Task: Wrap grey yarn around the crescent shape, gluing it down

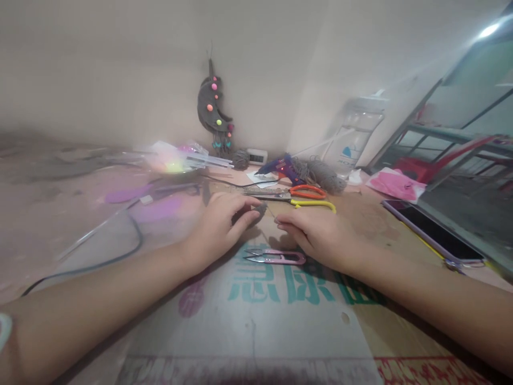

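My left hand (222, 224) rests on the cardboard sheet (256, 321), fingers curled round a small grey yarn-wrapped piece (259, 209). My right hand (316, 232) lies just to its right, fingertips pinched together close to that piece, perhaps on a thin strand that I cannot make out. Pink thread snips (276, 258) lie on the cardboard between my wrists, touched by neither hand.
Orange-handled scissors (296, 192), a yellow-handled tool (315, 203), a blue glue gun (282, 167), a bundle of grey yarn (320, 174) and a dark crescent ornament (212, 109) lie beyond my hands. A phone (433, 232) sits right; a black cable (120, 251) runs left.
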A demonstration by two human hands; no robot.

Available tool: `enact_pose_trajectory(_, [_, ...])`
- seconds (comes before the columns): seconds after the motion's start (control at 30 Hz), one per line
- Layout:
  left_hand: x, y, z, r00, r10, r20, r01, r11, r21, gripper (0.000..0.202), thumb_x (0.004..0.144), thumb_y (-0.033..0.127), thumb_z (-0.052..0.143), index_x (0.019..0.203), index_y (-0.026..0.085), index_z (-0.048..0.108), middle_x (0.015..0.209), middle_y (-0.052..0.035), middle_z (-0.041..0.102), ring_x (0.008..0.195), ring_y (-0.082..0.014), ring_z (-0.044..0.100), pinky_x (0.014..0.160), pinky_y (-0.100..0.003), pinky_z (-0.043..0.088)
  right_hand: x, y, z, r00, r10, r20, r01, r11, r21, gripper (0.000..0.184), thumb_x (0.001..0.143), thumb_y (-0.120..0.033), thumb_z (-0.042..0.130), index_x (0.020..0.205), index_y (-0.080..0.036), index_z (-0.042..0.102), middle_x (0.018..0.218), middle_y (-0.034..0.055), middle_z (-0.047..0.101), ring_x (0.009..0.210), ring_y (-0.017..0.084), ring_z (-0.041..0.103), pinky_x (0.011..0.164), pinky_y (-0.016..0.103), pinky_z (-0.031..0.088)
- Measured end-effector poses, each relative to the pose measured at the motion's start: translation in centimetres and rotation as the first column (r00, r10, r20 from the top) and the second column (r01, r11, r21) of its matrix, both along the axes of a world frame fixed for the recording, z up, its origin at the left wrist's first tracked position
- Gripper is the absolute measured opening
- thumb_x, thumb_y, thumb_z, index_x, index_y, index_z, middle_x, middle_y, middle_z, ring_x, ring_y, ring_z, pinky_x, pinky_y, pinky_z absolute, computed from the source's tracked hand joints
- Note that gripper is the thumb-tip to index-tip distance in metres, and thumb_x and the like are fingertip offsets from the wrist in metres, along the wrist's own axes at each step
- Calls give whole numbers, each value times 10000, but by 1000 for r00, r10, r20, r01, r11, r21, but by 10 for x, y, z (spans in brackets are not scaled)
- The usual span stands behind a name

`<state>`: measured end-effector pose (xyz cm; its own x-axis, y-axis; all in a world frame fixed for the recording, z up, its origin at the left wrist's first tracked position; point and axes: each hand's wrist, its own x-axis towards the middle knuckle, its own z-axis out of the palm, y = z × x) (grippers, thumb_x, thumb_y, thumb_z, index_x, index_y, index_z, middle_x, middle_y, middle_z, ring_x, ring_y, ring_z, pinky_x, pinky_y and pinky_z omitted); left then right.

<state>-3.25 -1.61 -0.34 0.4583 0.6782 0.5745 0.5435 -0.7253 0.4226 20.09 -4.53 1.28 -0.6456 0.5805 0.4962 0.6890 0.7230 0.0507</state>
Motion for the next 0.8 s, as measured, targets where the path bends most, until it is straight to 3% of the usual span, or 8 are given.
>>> enact_pose_trajectory(0.13, [0,-2,2,997,-58,-58,61,997,51,225,960,366,512,1031,236,681,963,-19,733,916,-203,626,879,-353,357,2,-3,13,968,169,185,-209,952,222,243,1006,-219,420,958,-169,653,688,22,620,645,151,534,587,288,332])
enact_pose_trajectory(0.27, [0,-5,2,983,-125,-133,142,982,122,179,964,296,511,1043,241,662,944,-9,726,920,-185,612,904,-352,327,-3,-5,27,978,165,130,-197,934,297,212,1001,-230,456,946,-182,655,653,8,592,623,136,526,569,287,321])
enact_pose_trajectory(0.5, [0,-7,0,966,-174,-189,205,966,160,162,968,249,486,1016,234,640,974,-14,735,893,-167,618,961,-363,307,-8,-3,29,990,142,11,-140,960,241,322,1017,-292,415,820,-199,652,630,6,590,597,126,527,556,276,323])
enact_pose_trajectory(0.6, [0,-7,-1,963,-197,-182,229,957,176,152,961,238,500,1027,236,637,971,-13,732,897,-165,614,961,-358,310,-9,-1,27,992,127,-13,-121,968,220,288,1001,-281,450,835,-190,667,666,17,630,619,128,556,566,266,345])
enact_pose_trajectory(0.8, [0,-9,0,951,-220,-216,259,950,173,170,964,222,474,1002,236,640,961,-13,732,891,-160,614,972,-362,305,-8,6,20,990,30,-140,-30,1000,-2,261,983,-303,471,886,-194,688,789,35,712,727,147,620,667,251,425])
